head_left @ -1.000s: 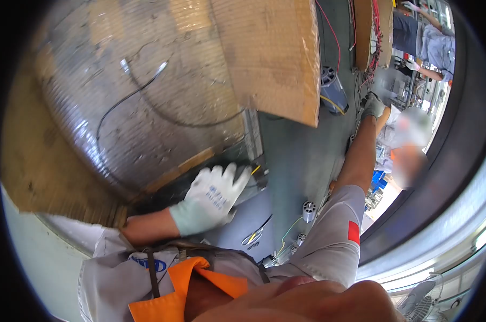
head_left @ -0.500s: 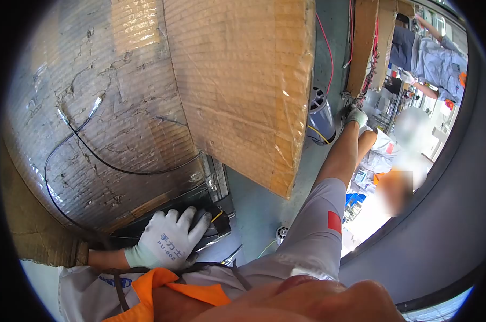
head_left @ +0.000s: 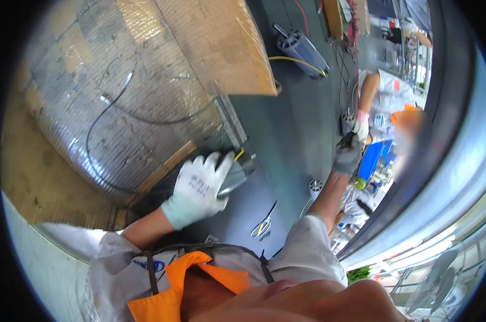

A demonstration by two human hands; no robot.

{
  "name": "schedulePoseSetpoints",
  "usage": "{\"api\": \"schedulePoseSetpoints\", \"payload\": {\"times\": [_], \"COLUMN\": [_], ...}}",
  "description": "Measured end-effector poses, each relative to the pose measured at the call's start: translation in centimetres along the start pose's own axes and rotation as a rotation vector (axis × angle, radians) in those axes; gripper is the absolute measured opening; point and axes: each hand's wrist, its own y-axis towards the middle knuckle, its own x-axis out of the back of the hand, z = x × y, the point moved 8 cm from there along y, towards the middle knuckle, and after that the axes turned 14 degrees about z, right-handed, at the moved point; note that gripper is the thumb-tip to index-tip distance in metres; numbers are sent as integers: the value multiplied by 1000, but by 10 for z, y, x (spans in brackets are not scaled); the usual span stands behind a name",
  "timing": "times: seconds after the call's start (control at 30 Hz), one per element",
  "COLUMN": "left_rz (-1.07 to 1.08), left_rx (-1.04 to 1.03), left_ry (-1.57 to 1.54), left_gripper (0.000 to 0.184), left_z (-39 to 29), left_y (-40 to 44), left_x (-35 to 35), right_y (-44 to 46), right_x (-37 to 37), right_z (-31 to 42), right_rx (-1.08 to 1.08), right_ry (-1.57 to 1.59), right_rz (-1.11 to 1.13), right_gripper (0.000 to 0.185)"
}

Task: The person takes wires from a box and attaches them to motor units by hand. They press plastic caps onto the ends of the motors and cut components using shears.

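L hand: white knit glove w/ mint cuff & print on back, L hand (head_left: 197,188); fingers spread, thumb well out, so wide open; palm hidden, can't tell if anything's held.
Under L fingertips: dark flat-edged item w/ short yellow strip (head_left: 239,155); fingers over it, contact unclear.
R hand: dark-grey-looking glove, arm reaching out, R hand (head_left: 348,155); fingers bunched & blurred, can't tell how far closed or on what.
At R fingertips: co-worker's white-gloved hand w/ pink cuff (head_left: 362,127), overlapping in view; touch unclear.
Just ahead of R hand: silver cylinder w/ slotted end (head_left: 348,119), partly hidden.
Further ahead, L of R hand: grey metal cylinder w/ yellow wire (head_left: 304,52), lying on its side.
Nearer the body, L of R hand: small silver slotted cylinder (head_left: 315,188).
R of L hand: snips w/ yellow on handles (head_left: 261,227), lying apart from both hands.
Ahead of L hand: dented brown cardboard panel in clear wrap (head_left: 165,96), thin black cable (head_left: 88,142) across it; loose brown cardboard flap (head_left: 227,48) beyond.
Just R of R hand: bright blue plastic tray (head_left: 369,161).
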Motion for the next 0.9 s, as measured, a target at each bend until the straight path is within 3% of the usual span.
{"api": "schedulePoseSetpoints", "payload": {"times": [0.13, 0.27, 0.33, 0.4, 0.47, 0.57, 0.67, 0.73, 0.8, 0.87, 0.9], "left_rz": [-103, -28, -172, -237, -454, -384, -148, 32, 96, 461, 461], "left_rx": [-3, 63, 28, 41, -181, -482, -327, 10, -73, 21, 41], "left_ry": [91, 205, 282, 413, 443, 222, -106, -624, -880, -1380, -1376], "left_gripper": [95, 94, 92, 84, 66, 30, 22, 29, 29, 26, 26], "left_z": [-8, -12, -20, -41, -81, -111, -81, -12, -21, -30, -32], "left_y": [-8, -10, -21, -33, -69, -108, -97, -66, -62, -53, -53], "left_x": [-3, -16, -16, -10, -10, -52, -106, -162, -162, -194, -202], "right_y": [-200, -335, -387, -426, -451, -477, -481, -480, -494, -502, -498], "right_x": [-32, -57, -75, -86, -86, -95, -98, -105, -109, -103, -104], "right_z": [-8, -29, -48, -68, -84, -96, -102, -104, -107, -126, -128], "right_rx": [-181, -334, -407, -503, -514, -545, -540, -552, -614, -631, -584], "right_ry": [13, 271, 386, 456, 501, 607, 693, 722, 688, 731, 747], "right_rz": [15, 83, 39, 151, 105, 98, 159, 175, 147, 172, 234], "right_gripper": [22, 22, 19, 15, 13, 11, 12, 14, 16, 18, 21]}}
